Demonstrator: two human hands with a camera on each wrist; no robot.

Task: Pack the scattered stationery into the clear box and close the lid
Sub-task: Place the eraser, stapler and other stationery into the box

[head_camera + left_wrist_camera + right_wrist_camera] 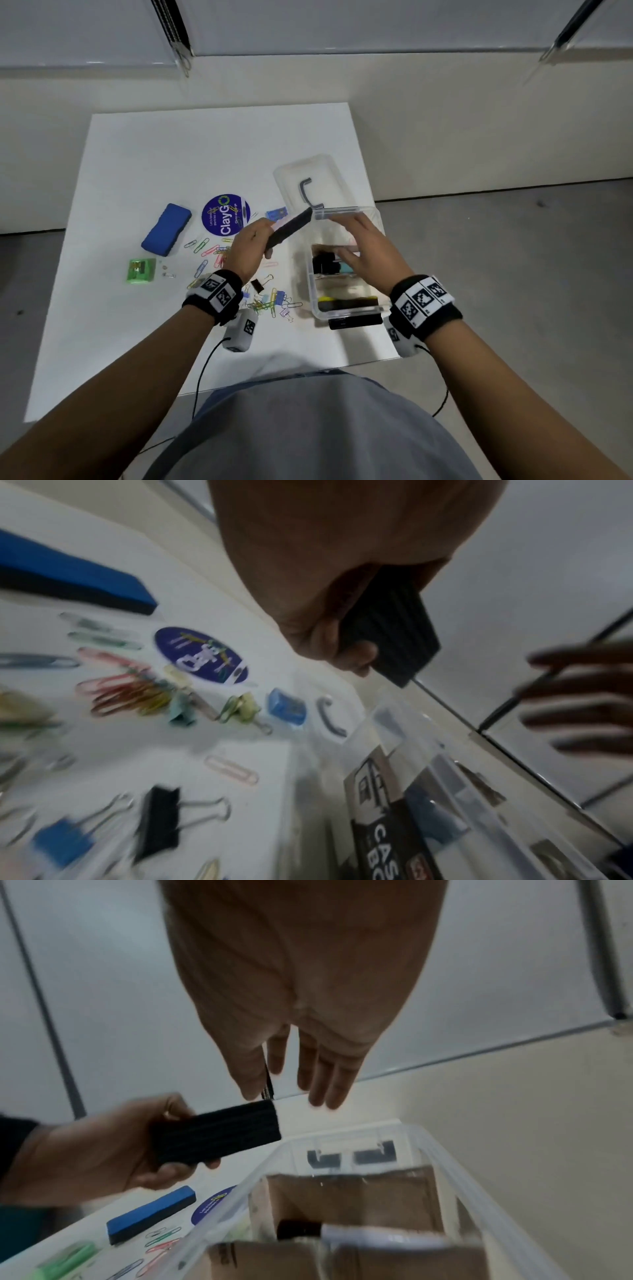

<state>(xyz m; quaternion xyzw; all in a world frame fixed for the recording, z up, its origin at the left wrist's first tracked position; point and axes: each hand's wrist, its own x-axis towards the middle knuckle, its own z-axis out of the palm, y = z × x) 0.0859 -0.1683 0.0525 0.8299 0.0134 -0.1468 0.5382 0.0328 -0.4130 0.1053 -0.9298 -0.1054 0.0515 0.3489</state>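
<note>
Our left hand (251, 245) grips a flat ribbed black plastic block (289, 229). Just right of it, our right hand (364, 251) hovers, fingers straight and empty, over the clear plastic box (317, 308).

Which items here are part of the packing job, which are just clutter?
Job:
- clear box
- lid
- black block, gripped by the left hand
- blue eraser
- green sharpener
- paper clips
- binder clips
- right hand, open over the box

Not job:
- ClayGo sticker
- table
</note>
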